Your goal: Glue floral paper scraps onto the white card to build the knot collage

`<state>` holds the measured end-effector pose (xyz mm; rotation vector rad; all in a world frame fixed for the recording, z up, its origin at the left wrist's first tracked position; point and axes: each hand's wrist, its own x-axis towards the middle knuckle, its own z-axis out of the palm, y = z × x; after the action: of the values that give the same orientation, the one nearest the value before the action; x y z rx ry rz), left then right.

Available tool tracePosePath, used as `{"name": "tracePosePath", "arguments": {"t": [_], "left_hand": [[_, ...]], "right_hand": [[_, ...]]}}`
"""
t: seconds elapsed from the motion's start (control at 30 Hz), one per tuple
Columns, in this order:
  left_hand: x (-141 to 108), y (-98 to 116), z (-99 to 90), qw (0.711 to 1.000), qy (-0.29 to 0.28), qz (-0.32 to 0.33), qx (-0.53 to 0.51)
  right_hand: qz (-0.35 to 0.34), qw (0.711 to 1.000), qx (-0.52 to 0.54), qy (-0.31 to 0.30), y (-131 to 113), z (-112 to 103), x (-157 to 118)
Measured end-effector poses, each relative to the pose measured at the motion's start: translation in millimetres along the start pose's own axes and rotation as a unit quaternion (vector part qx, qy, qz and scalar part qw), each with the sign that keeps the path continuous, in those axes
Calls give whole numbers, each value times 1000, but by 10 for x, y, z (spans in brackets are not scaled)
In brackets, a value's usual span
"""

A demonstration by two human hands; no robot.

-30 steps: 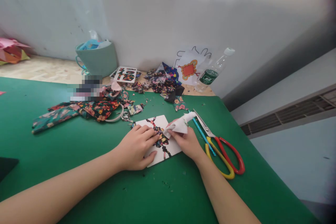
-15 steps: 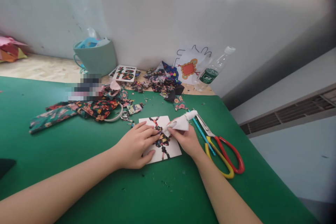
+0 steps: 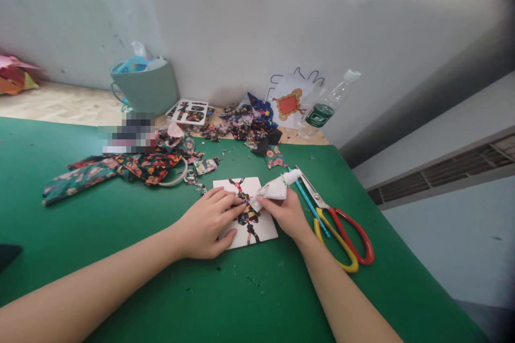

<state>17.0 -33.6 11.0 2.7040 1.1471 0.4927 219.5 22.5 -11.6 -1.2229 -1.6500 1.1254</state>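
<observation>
A white square board (image 3: 266,229) bears a pattern of dark floral fabric pieces (image 3: 250,217). Across its left part my left hand (image 3: 210,223) lies flat with its fingers stretched out, the fingertips touching the fabric in the middle. My right hand (image 3: 293,216) is wrapped round a white squeeze tube (image 3: 274,190) over the board's right side. The tube lies tilted, its white cap end pointing up and right and its flat end low by the fabric; its label does not show. Just right of this hand are scissors (image 3: 332,214) with red and yellow handles and a thin blue stick (image 3: 309,203).
Floral cloth (image 3: 140,167) with a pale ring (image 3: 177,176) lies at left. Behind are a green basket (image 3: 147,88), a patterned card (image 3: 192,112), fabric scraps (image 3: 249,123), a drawing (image 3: 287,104) and a plastic bottle (image 3: 319,115) by the wall. Small bits dot the green table (image 3: 161,295).
My right hand and the white tube have turned very slightly. My left hand stays where it was on the board.
</observation>
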Motion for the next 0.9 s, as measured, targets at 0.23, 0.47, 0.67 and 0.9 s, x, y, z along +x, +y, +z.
{"name": "tracePosePath", "arguments": {"t": [0.23,0.47,0.67,0.9], "left_hand": [[0,-2,-5,1000,5,5,1],[1,0,-4,1000,-1,3,1],[-3,-3,5,1000,4,0,-3],[-8,-15,2,999,13,-14,-38]], "right_hand": [[10,1000,6,-23,-24,-4,3],[-17,998,-39,-47,-19,-34,2],[-26,996,-63,-63,-39,-39,10],[4,999,18,-32,-26,-27,26]]}}
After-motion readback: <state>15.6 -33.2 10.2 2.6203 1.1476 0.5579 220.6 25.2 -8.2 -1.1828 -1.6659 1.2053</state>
